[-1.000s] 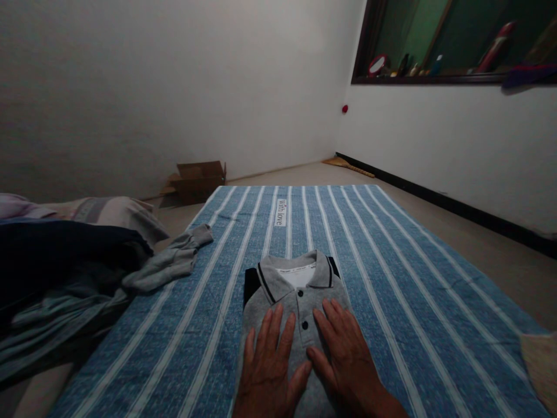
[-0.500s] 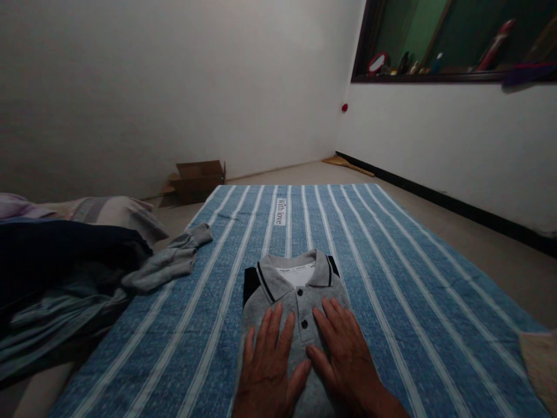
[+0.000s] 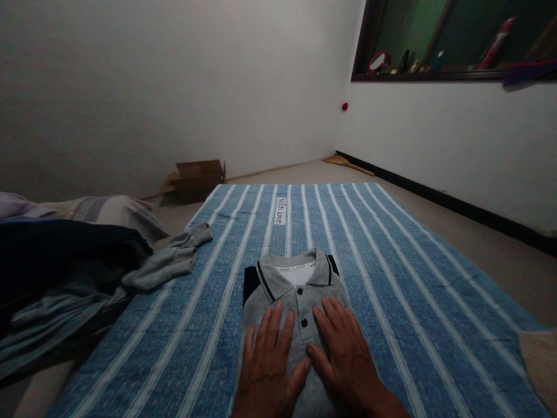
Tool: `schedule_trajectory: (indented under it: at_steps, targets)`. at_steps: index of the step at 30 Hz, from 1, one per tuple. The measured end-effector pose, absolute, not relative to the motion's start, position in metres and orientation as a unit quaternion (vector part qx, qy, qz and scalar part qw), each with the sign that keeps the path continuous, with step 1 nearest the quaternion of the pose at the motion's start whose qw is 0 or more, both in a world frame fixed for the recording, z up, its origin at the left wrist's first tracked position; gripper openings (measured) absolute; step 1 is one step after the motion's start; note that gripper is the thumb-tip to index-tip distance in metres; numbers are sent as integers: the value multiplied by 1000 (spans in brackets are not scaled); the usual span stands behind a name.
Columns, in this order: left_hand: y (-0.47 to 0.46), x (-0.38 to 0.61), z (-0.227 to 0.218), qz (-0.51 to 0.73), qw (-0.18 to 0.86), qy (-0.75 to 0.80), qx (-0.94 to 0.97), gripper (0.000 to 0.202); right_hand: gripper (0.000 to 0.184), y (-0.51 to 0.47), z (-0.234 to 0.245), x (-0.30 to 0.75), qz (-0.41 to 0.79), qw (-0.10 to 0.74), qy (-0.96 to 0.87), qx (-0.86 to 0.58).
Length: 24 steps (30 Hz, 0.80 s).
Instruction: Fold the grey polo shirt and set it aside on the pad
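A grey polo shirt (image 3: 285, 296) with black shoulder patches and black collar stripes lies folded, its collar toward the far end. Two dark buttons show on its placket. Flat on the left side of the shirt front rests my left hand (image 3: 272, 363), fingers spread, thumb pointing inward. My right hand (image 3: 342, 348) lies on the right side, also flat and open, its thumb near the left one. Both palms hide the lower part of the shirt. Beneath it is a blue and white striped cloth (image 3: 391, 313).
Piled clothes (image 3: 65, 273) lie at the left, with grey sleeves (image 3: 169, 264) reaching onto the striped cloth. An open cardboard box (image 3: 198, 180) stands on the floor behind. A broom (image 3: 348, 164) lies by the right wall. Beige fabric (image 3: 539, 366) shows at the right edge.
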State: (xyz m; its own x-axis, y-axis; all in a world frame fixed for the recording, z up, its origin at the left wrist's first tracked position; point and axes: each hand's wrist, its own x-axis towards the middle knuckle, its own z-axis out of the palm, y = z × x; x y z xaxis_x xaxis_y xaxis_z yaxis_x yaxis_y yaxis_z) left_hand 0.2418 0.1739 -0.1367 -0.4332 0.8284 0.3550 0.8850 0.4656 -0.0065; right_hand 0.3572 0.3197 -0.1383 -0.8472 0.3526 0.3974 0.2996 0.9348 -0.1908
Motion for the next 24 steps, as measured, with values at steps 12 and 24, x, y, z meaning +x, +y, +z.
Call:
schedule_trajectory:
  at_steps: [12, 24]
  targets:
    - [174, 242, -139, -106, 143, -846, -503, 59, 52, 320, -135, 357, 53, 208, -961, -173]
    - [175, 242, -138, -101, 148, -843, -507, 60, 52, 320, -138, 358, 61, 215, -960, -169]
